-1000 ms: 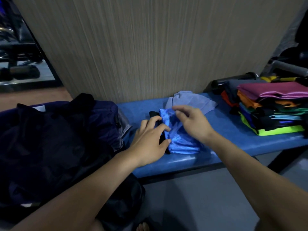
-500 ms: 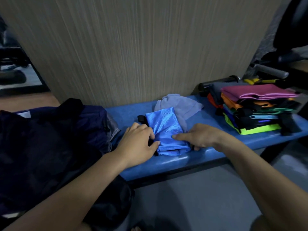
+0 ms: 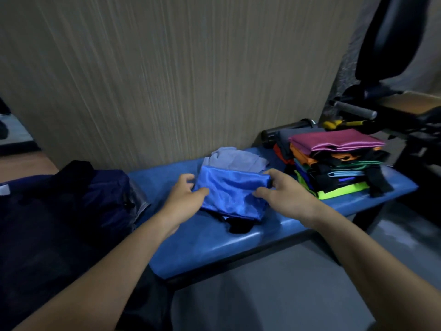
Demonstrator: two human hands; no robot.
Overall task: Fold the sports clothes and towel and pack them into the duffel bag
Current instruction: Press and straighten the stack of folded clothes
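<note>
The folded blue shorts sit on the blue bench, just in front of a grey towel. Your left hand pinches their left edge, your right hand grips the right edge. The dark duffel bag lies left, a stack of folded clothes right

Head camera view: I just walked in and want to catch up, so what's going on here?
A person is packing gym clothes. Both hands, left hand and right hand, grip the sides of a folded shiny blue garment over the blue bench. A grey cloth lies behind it, a stack of folded clothes sits to the right, and the dark duffel bag waits on the left.
</note>
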